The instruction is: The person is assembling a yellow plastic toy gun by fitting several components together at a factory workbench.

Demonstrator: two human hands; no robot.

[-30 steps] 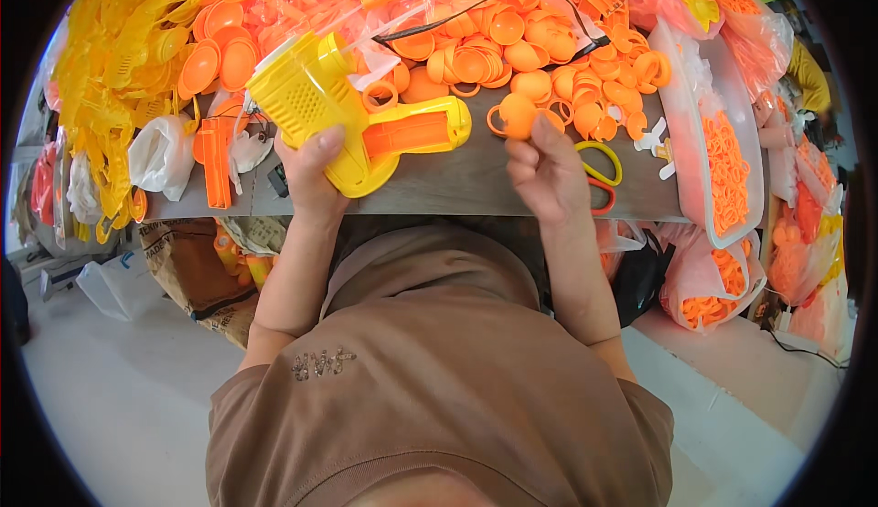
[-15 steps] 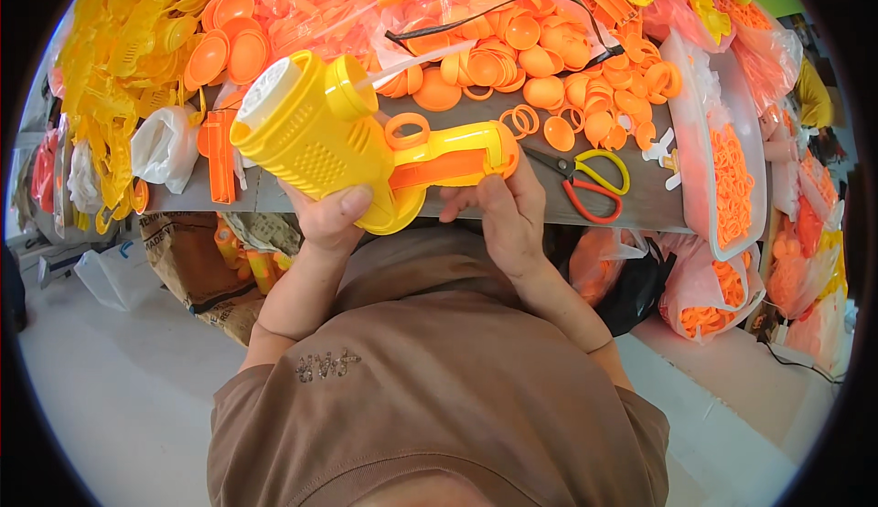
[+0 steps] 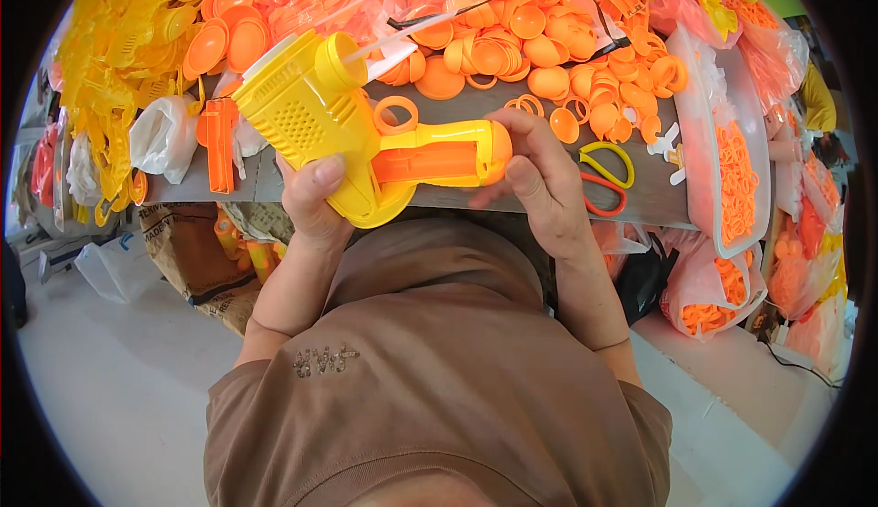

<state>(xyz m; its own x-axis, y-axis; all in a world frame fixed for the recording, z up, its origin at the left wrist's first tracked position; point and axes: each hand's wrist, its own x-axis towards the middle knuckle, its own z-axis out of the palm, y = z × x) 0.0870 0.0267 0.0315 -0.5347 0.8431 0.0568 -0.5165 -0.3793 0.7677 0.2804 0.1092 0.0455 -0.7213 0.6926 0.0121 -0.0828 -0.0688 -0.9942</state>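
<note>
My left hand [image 3: 315, 198] is closed round the lower side of a yellow plastic toy body [image 3: 306, 118], its thumb lying on the near face. The toy is tilted, with a perforated barrel, a short round cup on top and a handle [image 3: 439, 155] stretching to the right. An orange insert [image 3: 428, 163] shows in the handle's open side, and an orange ring [image 3: 396, 115] stands out at its base. At the handle's rounded far end is my right hand [image 3: 553, 187], fingers apart and bent. Its index fingertip reaches over that end; the lower fingers are partly hidden.
Scissors [image 3: 605, 178] with red and yellow grips lie beside my right hand. Orange caps [image 3: 549, 50] and yellow parts [image 3: 119, 77] heap the table's back and left. A clear bin [image 3: 759, 187] of orange rings stands at right; a black strap [image 3: 512, 0] crosses the heap.
My right hand has moved right and slightly back from a pinch at the handle's end, and its fingers have loosened. The toy has turned slightly, and its rounded handle end now shows.
</note>
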